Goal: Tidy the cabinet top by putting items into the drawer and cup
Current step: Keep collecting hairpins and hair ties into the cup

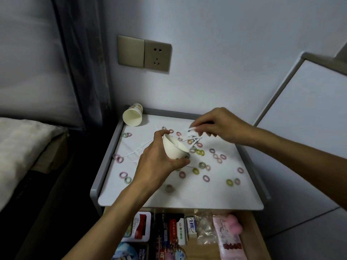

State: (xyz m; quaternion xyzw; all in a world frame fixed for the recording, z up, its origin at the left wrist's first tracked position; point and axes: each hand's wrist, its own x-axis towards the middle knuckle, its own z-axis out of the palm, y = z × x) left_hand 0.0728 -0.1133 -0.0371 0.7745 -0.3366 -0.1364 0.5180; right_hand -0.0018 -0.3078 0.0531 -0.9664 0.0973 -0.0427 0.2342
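Observation:
My left hand (pixel 159 160) grips a white paper cup (pixel 173 148), tilted with its mouth facing up and to the right, above the middle of the white cabinet top (pixel 187 196). My right hand (pixel 219 126) pinches thin white strips (pixel 191 130) just above the cup's mouth. More white strips (pixel 139 150) lie on the top. Several small pastel hair rings (pixel 200 152) are scattered across the surface. A second paper cup (pixel 132 118) lies on its side at the back left corner. The open drawer (pixel 251 239) below holds several small packs.
The cabinet top has a raised grey rim (pixel 105 160). A wall socket (pixel 144 53) sits above it. A bed (pixel 20 147) and a curtain lie to the left, and a white panel (pixel 304 117) leans at the right.

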